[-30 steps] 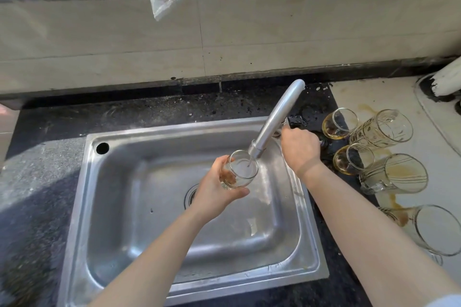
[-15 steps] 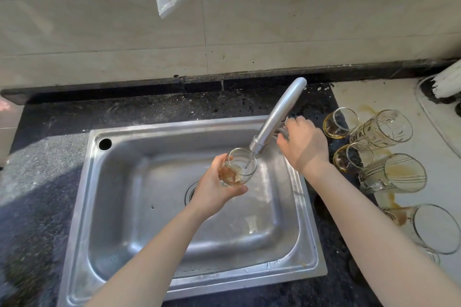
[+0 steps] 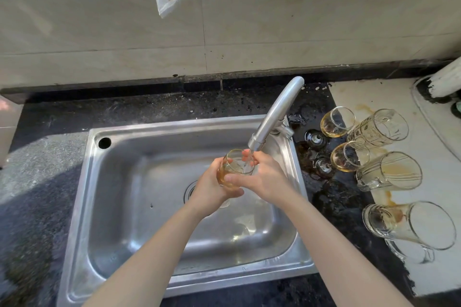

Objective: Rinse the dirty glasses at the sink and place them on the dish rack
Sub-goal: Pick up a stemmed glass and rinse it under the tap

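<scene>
Your left hand (image 3: 212,194) curled round the glass (image 3: 235,168), your right hand (image 3: 268,178) pinching its rim, thumb outside, fingertips (image 3: 253,157) inside, faucet (image 3: 277,114) stream landing right beside those fingertips

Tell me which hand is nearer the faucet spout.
Right. The right hand pinches the glass at its rim, just under the spout; the left hand holds the glass lower and left.

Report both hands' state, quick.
Left hand: holding the glass under the tap.
Right hand: gripping the same glass, fingers at its rim.
</scene>
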The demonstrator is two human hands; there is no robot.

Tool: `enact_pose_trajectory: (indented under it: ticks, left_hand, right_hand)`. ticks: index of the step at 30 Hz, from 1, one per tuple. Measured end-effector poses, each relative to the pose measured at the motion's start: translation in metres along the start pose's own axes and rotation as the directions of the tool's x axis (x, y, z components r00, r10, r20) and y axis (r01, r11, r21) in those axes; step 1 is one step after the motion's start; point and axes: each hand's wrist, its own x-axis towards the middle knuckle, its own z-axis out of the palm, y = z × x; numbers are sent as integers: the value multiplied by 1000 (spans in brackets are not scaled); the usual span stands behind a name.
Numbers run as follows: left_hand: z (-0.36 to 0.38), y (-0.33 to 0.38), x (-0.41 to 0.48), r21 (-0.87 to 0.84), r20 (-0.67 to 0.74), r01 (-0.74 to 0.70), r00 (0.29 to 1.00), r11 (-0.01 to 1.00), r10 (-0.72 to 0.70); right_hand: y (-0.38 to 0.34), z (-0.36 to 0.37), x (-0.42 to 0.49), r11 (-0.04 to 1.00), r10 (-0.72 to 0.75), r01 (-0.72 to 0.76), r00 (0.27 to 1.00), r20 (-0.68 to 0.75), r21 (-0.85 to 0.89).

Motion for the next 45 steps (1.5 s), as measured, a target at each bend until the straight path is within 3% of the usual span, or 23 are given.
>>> enact_pose_trajectory:
  ticks: [4, 7, 10, 14, 18, 22, 28, 33, 37, 42, 45]
  left_hand:
    - [-2, -5, -3, -30, -3, 35, 999, 999, -35]
    - [-2, -14, -3, 50, 30, 72, 997, 996, -73]
    - [-2, -19, -7, 139, 70, 82, 993, 987, -93]
    - [3, -24, -7, 162, 66, 70, 995, 984, -82]
    - [6, -30, -10, 164, 137, 138, 977, 977, -162]
    - [5, -31, -9, 109, 105, 155, 980, 982, -167]
    - [0, -30, -9, 139, 138, 173, 972, 975, -192]
    - [2, -29, -12, 183, 203, 200, 950, 963, -236]
    - [1, -20, -17, 161, 192, 214, 951, 964, -243]
    - [-10, 2, -20, 65, 221, 268, 935, 961, -276]
    - [-14, 15, -20, 10, 194, 260, 947, 966, -257]
  right_hand:
    - [-5, 1, 1, 1000, -3, 2, 999, -45, -30]
    - [-3, 0, -2, 999, -21, 15, 992, -128, -49]
    - [0, 4, -5, 999, -30, 28, 996, -82, -33]
    - [1, 2, 0, 999, -15, 22, 988, -151, 49]
    - [0, 2, -1, 997, -2, 2, 1000, -3, -78]
    - [7, 3, 1, 999, 44, -42, 992, -115, 22]
    - [11, 6, 4, 998, 67, -65, 991, -114, 18]
    - [17, 8, 7, 991, 129, -132, 988, -90, -34]
    - [26, 5, 18, 958, 274, -257, 951, -143, 129]
    - [19, 0, 26, 887, 440, -423, 896, -61, 185]
    - [16, 5, 29, 857, 458, -421, 886, -67, 298]
